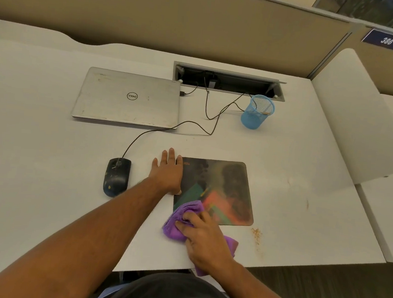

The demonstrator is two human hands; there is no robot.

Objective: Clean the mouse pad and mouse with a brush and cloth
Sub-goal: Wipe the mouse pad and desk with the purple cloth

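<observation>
A dark mouse pad [227,187] with a colourful print lies on the white desk [35,158]. My left hand [167,172] rests flat, fingers spread, on the pad's left edge. My right hand [203,235] grips a bunched purple cloth [179,221] at the pad's near left corner, part of the cloth lying on the pad. A black wired mouse [116,177], speckled with dirt, sits on the desk left of my left hand. No brush is clearly in view.
A shut silver laptop [128,97] lies at the back left. A blue mesh pen cup [257,111] stands at the back right beside an open cable tray [227,80]. Black cables [207,116] trail across the desk. Brown crumbs [256,235] lie near the pad's front right corner.
</observation>
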